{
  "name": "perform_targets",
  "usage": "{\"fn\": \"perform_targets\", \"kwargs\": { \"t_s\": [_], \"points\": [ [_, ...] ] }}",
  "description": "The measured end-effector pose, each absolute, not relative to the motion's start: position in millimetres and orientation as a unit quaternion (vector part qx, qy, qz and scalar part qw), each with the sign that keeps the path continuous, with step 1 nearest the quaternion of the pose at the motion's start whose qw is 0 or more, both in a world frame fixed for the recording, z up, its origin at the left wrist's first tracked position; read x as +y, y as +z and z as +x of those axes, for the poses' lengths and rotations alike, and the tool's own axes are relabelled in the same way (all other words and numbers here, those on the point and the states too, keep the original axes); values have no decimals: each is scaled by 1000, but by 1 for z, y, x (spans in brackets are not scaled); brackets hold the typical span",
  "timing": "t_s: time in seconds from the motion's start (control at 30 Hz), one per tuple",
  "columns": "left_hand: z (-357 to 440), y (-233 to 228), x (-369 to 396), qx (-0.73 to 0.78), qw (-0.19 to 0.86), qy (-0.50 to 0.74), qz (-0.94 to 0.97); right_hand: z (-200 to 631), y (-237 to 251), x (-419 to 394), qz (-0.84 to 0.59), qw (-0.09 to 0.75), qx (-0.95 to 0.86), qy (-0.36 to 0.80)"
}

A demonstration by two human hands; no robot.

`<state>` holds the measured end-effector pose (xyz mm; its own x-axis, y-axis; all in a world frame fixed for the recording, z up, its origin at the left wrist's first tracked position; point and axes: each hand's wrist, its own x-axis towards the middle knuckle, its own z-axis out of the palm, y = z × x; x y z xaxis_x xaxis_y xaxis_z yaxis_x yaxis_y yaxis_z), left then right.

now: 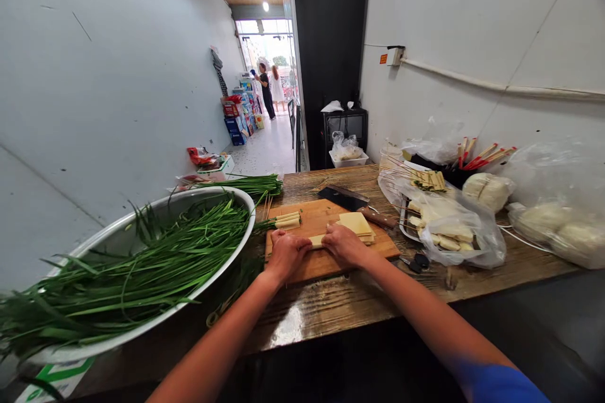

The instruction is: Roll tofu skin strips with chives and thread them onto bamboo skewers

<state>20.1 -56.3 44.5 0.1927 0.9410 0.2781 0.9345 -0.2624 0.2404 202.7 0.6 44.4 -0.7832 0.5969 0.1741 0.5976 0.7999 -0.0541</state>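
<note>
Over the wooden cutting board [324, 269], my left hand [286, 254] and my right hand [346, 244] are closed on the two ends of a pale yellow tofu-sheet roll [316, 241]. Its middle shows between them. Just beyond my right hand lies a stack of square tofu sheets [358, 225]. Finished-looking rolls [287, 221] with green stalks at their ends rest at the board's left side. A cleaver [345, 198] with a wooden handle lies across the far right edge of the board.
At the left stands a large metal basin [244, 227] of long green chives [165, 258]. More chives [255, 185] lie behind it. On the right are a tray of skewered pale pieces [442, 227] in plastic, keys [418, 262], red-ended sticks [486, 156] and bagged white lumps [562, 230]. People stand near the doorway.
</note>
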Motion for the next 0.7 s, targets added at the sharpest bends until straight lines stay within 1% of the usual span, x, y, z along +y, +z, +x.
{"fn": "perform_targets", "kwargs": {
  "t_s": [0.13, 0.33, 0.47, 0.57, 0.7],
  "points": [
    [21, 41, -57, 558, -62, 153, 813, 199, 47, 4, -337, 102, -936, 14],
    [20, 37, -53, 538, -91, 103, 832, 202, 36, -1, -266, 110, -953, -91],
    [22, 38, -56, 521, -103, 114, 840, 205, 32, -2, -245, 110, -956, -118],
    [21, 38, -54, 525, -79, 134, 837, 204, 35, 1, -248, 95, -958, -112],
    [15, 40, -41, 545, -6, 147, 826, 202, 41, 10, -256, 76, -959, -89]
  ]
}}
